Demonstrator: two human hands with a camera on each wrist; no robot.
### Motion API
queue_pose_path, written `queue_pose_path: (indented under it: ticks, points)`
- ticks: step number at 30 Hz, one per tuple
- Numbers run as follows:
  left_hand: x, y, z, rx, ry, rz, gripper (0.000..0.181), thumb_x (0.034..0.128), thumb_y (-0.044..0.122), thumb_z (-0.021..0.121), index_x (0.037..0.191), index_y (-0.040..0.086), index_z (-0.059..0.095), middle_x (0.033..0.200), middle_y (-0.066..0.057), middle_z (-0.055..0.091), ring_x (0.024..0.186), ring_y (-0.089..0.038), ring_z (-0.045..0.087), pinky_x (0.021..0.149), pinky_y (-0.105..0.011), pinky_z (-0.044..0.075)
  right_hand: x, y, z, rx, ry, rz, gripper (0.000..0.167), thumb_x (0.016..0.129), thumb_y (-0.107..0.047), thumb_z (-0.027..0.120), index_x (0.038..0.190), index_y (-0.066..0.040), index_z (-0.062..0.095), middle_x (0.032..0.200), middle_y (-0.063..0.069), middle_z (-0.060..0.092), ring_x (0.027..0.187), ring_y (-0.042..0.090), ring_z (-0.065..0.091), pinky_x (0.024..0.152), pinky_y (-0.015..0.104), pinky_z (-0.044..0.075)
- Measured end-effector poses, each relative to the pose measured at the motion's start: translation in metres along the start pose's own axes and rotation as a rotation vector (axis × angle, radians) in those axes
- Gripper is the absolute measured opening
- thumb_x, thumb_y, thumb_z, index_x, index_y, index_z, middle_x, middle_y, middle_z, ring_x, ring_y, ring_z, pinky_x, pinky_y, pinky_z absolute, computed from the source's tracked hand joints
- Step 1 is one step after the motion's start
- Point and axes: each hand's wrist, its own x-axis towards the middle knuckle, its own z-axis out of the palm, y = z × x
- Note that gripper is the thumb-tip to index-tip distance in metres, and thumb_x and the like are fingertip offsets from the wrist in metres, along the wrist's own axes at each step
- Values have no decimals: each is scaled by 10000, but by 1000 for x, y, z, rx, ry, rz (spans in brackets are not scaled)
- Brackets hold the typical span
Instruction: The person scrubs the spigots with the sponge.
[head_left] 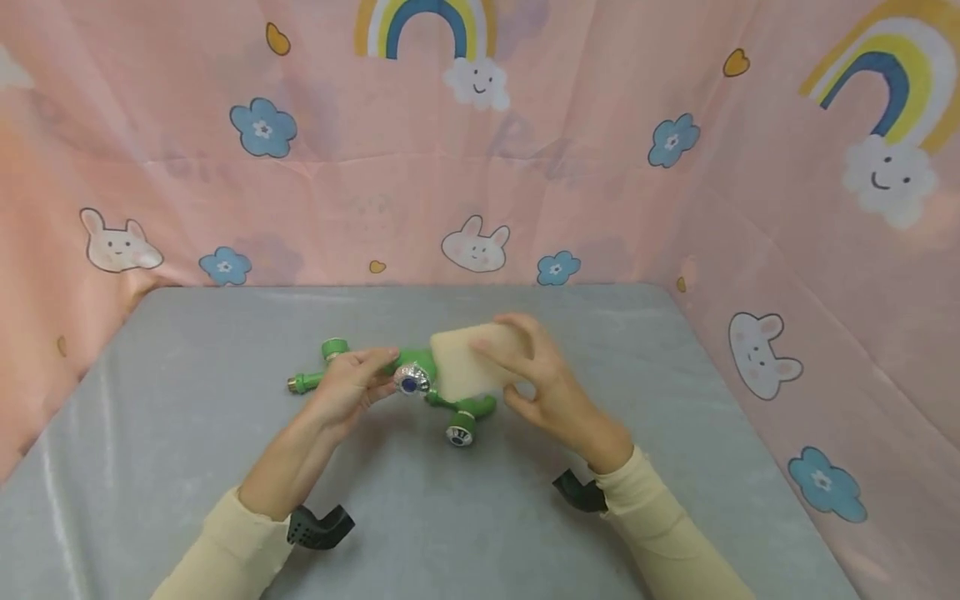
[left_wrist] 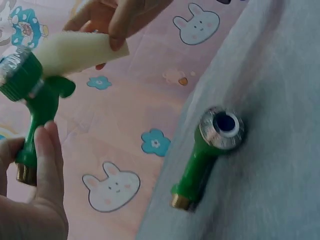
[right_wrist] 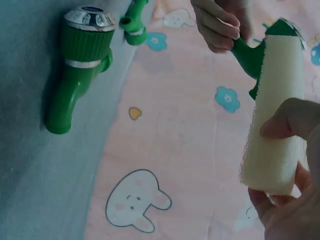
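Observation:
My left hand (head_left: 347, 385) pinches a green tap (left_wrist: 42, 100) near its brass-coloured end, holding it above the table. Its ribbed knob has a silvery cap with a blue centre. A thick cream sponge (right_wrist: 280, 105) is gripped between the thumb and fingers of my right hand (head_left: 553, 382). The sponge's far end lies against the held tap's knob, partly covering it in the right wrist view. Below the hands, a second green tap (right_wrist: 75, 95) lies on the table. Another green tap (left_wrist: 197, 165) with a brass end lies beyond the left hand, which partly hides it in the head view.
The grey-covered table (head_left: 420, 517) spreads around the hands. Pink cloth (head_left: 337, 192) printed with rabbits, flowers and rainbows hangs behind it and at the sides. A black bracket sits at each wrist, the left one (head_left: 321, 528) and the right one (head_left: 581, 492).

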Motion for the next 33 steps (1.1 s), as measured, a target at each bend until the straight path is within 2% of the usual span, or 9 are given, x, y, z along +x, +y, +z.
queue_pose_path:
  ticks: [3, 7, 10, 13, 17, 20, 24, 28, 33]
  points:
    - [2, -6, -1, 80, -123, 19, 217, 1051, 178, 543, 916, 156, 711, 861, 72, 705, 756, -44, 682, 747, -189, 594, -2, 1, 2, -18, 5, 60, 674, 717, 171, 646, 1329, -110, 650, 1399, 276, 444, 1268, 451, 464, 918, 549, 542]
    - [4, -9, -2, 164, -345, 47, 179, 1034, 113, 548, 992, 153, 718, 819, 59, 735, 758, -56, 684, 681, -178, 559, -6, 8, -3, -25, -24, 198, 687, 732, 169, 659, 1361, -105, 638, 1417, 281, 428, 1268, 468, 449, 934, 576, 529]
    - [3, -10, -2, 173, -438, 53, 199, 1010, 71, 556, 1008, 175, 726, 840, 62, 744, 777, -60, 690, 686, -178, 559, -7, 17, -8, -57, -78, 278, 672, 748, 140, 683, 1366, -119, 640, 1437, 293, 414, 1298, 494, 422, 984, 620, 504]
    - [2, -9, -4, 148, -459, 66, 233, 1021, 76, 533, 1003, 194, 733, 867, 63, 754, 789, -59, 707, 709, -189, 578, -9, 27, -13, -88, -103, 352, 649, 771, 127, 681, 1370, -119, 637, 1450, 299, 397, 1319, 500, 402, 989, 629, 500]
    - [2, -9, -4, 111, -451, 66, 226, 1046, 112, 506, 1053, 142, 730, 929, 37, 763, 792, -57, 711, 739, -204, 600, -9, 29, -21, -54, -43, 393, 641, 795, 114, 663, 1396, -102, 609, 1470, 279, 381, 1320, 469, 403, 941, 604, 512]
    - [2, -11, -2, 110, -437, 50, 231, 1054, 137, 504, 1111, 43, 708, 960, 23, 748, 777, -56, 695, 743, -201, 599, -6, 18, -21, 38, 9, 334, 643, 802, 91, 667, 1411, -103, 592, 1481, 252, 377, 1265, 434, 446, 894, 562, 521]
    - [1, -11, 2, 140, -432, 51, 262, 1061, 162, 507, 1118, -22, 684, 892, 26, 700, 755, -58, 658, 734, -196, 586, -1, 0, -12, 99, -19, 233, 643, 817, 55, 665, 1423, -148, 589, 1479, 231, 388, 1257, 408, 467, 906, 524, 535]
    - [1, -9, 6, 159, -445, 55, 244, 1068, 188, 509, 1061, 45, 707, 844, 37, 682, 752, -51, 640, 755, -209, 580, -1, -6, -3, 33, -56, 237, 663, 809, 66, 659, 1420, -184, 599, 1477, 233, 405, 1316, 416, 431, 933, 533, 536]
    - [0, -7, 4, 149, -407, 37, 257, 1075, 170, 490, 1002, 89, 723, 852, 56, 707, 725, -32, 644, 729, -188, 577, -7, 9, -5, -52, -80, 342, 682, 803, 77, 684, 1428, -177, 590, 1474, 259, 391, 1322, 449, 417, 972, 583, 516]
